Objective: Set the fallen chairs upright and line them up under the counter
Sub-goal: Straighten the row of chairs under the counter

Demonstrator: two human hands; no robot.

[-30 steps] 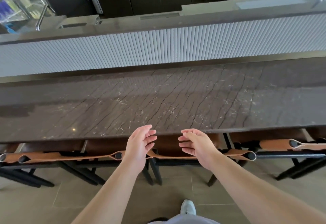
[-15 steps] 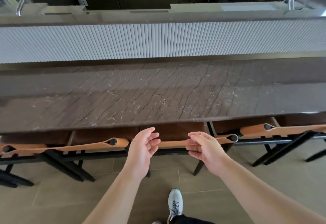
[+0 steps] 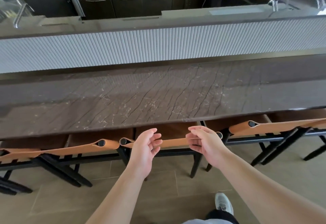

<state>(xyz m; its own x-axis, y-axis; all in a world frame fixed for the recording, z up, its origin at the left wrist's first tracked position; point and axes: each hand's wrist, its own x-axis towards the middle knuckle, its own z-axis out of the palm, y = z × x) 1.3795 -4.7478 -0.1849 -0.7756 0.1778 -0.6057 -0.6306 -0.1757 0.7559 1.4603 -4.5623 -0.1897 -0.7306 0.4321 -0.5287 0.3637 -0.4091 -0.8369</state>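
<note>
Middle chair (image 3: 173, 142): upright, tucked under counter (image 3: 158, 100) near edge. Rigid frame, soft leather back; grip top rail. Left hand (image 3: 143, 150), right hand (image 3: 205, 144): loose, empty, just before back.

Counter (image 3: 158, 100) edge overhanging chair backrest (image 3: 173, 142)

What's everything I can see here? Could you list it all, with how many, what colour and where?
Counter: one, dark brown veined stone top, across the middle.
Ribbed panel: one, pale grey, rising behind the counter.
Chairs: three in view, tan leather backs on black frames, upright and tucked under the counter's near edge: left chair, middle chair, right chair.
Cabinets: a dark row of three doors, far behind.
Taps: metal, one at far left, others at far right.
Floor: beige-brown tiles, bottom.
Shoe: one, light grey, bottom right.
Left hand: open, in front of the middle chair's back.
Right hand: open, beside it.
</note>
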